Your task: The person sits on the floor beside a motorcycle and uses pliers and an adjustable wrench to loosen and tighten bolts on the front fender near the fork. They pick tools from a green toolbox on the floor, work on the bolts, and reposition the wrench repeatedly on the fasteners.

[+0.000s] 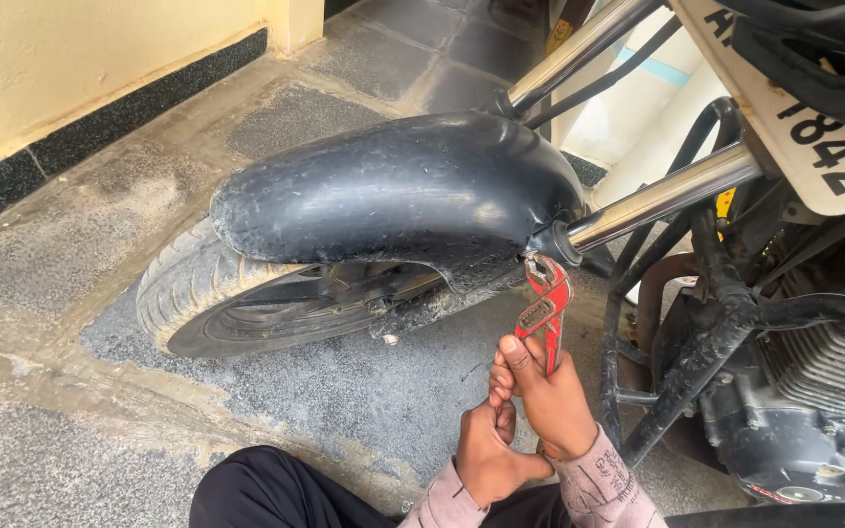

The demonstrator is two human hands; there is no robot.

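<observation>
Below, seen from above, both hands clasp the handles of red pliers (pixel 546 311): the right hand (pixel 552 396) curled tight high on the grip, the left hand (pixel 486 452) closed just beneath, though its hold is partly hidden. Tool jaws bite a fastener under the black mudguard (pixel 393 191), beside the chrome fork tube (pixel 662 196). Being stiff steel, the pliers likely feel heavy and rigid, best held far down the handles. Whatever the jaws grip is too small to make out
</observation>
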